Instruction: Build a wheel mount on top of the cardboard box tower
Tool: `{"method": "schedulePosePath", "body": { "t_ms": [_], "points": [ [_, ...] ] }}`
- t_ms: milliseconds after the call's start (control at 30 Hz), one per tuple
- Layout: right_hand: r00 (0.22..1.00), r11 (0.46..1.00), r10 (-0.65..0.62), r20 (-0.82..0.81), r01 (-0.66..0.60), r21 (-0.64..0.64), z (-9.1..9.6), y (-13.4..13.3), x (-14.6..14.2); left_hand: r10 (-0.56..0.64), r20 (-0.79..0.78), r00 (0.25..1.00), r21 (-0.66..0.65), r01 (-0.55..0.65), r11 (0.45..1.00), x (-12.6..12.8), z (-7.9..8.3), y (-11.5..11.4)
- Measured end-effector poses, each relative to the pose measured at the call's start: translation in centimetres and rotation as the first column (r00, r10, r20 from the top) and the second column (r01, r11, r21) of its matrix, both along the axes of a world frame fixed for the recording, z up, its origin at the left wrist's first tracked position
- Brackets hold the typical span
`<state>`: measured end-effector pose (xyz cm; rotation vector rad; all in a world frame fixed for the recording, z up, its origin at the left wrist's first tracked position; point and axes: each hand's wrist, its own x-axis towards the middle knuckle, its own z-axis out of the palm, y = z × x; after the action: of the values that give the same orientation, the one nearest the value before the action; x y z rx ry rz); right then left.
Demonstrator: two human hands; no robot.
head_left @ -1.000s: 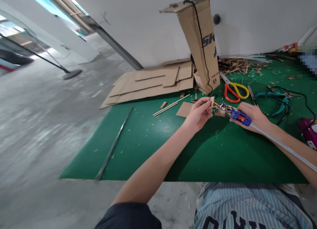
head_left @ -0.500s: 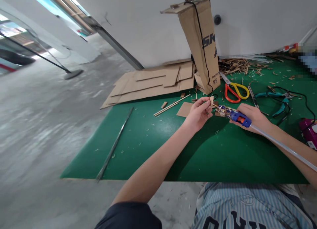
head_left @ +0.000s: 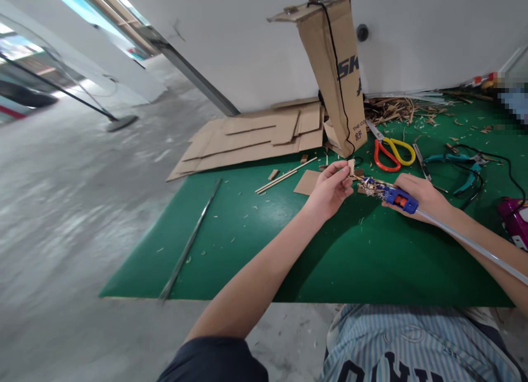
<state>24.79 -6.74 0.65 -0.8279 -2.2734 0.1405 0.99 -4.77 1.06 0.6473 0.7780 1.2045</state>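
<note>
Between the thumb and fingers of my left hand [head_left: 332,188] is a small piece of cardboard [head_left: 351,167]. My right hand [head_left: 424,196] is wrapped round a blue hot glue gun [head_left: 401,199], with a long clear glue stick [head_left: 466,239] trailing out of its back. The gun's nozzle points left and lies close by the cardboard piece; I cannot tell whether they touch. Dried glue and bits cling to the gun's front. A flat cardboard scrap [head_left: 307,183] lies on the green table [head_left: 247,250] behind my left hand.
A tall cardboard box [head_left: 334,79] with a black cord stands at the back. Left of it lie cardboard sheets [head_left: 256,137] and thin wooden sticks [head_left: 280,179]. Scissors [head_left: 394,153], a cutter knife [head_left: 423,162] and teal pliers [head_left: 466,175] lie right. Dark wires [head_left: 192,241] lie left.
Almost nothing differs. The cardboard piece in my left hand has shifted very slightly, and the glue gun stays close to it.
</note>
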Motion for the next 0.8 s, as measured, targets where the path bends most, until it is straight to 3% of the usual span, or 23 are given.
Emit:
{"method": "schedulePosePath", "body": {
  "t_ms": [233,400,800],
  "points": [
    [0.996,0.998,-0.034,-0.077,0.038,0.046,-0.08,0.05,-0.01,0.001,-0.023,1.000,-0.030,-0.002,1.000,0.12,0.26,-0.14],
    [0.988,0.994,-0.112,-0.110,0.111,-0.021,-0.42,0.01,0.05,-0.018,-0.043,0.999,-0.044,0.017,0.999,0.12,0.26,-0.06],
    [0.986,0.992,-0.128,-0.110,0.129,0.000,-0.43,0.06,-0.13,-0.031,-0.068,0.997,-0.040,0.029,0.999,0.19,0.23,-0.25]
  ]
}}
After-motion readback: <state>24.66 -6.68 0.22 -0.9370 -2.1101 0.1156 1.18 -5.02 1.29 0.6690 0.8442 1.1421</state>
